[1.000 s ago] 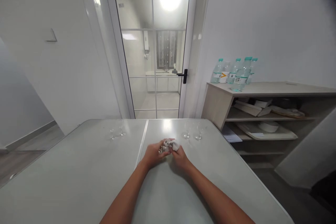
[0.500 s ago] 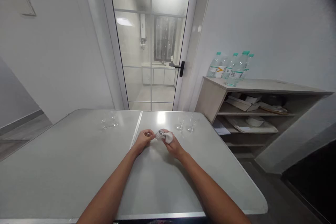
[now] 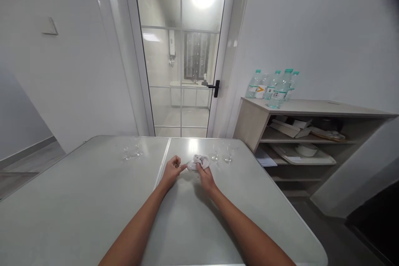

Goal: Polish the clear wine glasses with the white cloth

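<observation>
Just above the table, my left hand is closed around one end of a small clear glass, which lies sideways between my hands. Its foot and stem are mostly covered by my fingers. A white cloth is pinched in my right hand, with the thumb on the near side, and it presses against the other end of the glass. Beyond my right hand stand two small stemmed glasses. More clear glasses stand at the far left of the table.
A light seam strip crosses the tabletop. Right of the table is a wooden shelf unit, with several plastic bottles on top and trays and a bowl inside. A glazed door with a black handle stands behind the table.
The view has tilted up slightly, so the scene sits lower. My right hand has turned with the cloth, its thumb now on the near side. My left hand keeps its hold on the glass.
</observation>
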A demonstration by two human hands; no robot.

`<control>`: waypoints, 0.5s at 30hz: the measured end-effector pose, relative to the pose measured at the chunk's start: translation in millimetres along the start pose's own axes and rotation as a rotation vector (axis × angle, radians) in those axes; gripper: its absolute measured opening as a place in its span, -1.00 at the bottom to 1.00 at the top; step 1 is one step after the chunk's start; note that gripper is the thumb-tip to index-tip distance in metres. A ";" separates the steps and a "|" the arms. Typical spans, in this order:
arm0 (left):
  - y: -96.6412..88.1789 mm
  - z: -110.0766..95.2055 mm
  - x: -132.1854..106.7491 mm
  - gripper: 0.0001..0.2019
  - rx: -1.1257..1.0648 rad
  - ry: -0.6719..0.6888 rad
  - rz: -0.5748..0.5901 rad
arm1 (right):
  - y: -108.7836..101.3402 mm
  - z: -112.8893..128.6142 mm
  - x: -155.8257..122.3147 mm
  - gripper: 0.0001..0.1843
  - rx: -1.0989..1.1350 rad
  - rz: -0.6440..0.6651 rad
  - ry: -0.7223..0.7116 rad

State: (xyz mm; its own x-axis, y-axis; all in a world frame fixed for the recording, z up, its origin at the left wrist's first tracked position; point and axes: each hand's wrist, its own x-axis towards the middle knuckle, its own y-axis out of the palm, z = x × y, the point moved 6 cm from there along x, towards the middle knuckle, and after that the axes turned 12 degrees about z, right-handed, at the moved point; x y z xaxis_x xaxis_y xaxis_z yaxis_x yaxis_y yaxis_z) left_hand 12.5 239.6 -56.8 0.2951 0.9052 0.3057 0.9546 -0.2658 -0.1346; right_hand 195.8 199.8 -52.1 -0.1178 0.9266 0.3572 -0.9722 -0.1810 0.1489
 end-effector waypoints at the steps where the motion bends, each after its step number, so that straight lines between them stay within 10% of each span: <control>1: 2.3 6.4 0.1 -0.54 -0.084 -0.066 0.007 | 3.4 12.8 -2.2 -0.60 -0.140 0.074 -0.095; 5: 12.3 9.3 -0.5 -0.58 -0.138 -0.150 0.103 | 10.8 38.1 -12.9 -0.63 -0.482 0.245 -0.281; 10: 23.0 -19.5 -3.6 -0.78 0.468 0.131 0.243 | -20.2 10.9 -0.8 -0.60 -0.199 -0.123 -0.084; 15: 23.8 -21.9 -5.3 -0.70 0.659 0.105 0.185 | -33.1 -21.3 3.7 -0.53 0.090 -0.295 0.140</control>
State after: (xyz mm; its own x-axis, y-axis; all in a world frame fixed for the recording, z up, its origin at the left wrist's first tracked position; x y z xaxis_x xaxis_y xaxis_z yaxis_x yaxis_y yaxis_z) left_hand 34.5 221.2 -41.0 0.4848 0.8186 0.3080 0.6745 -0.1257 -0.7275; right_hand 223.2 216.2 -75.3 0.1329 0.9785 0.1576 -0.9474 0.0787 0.3102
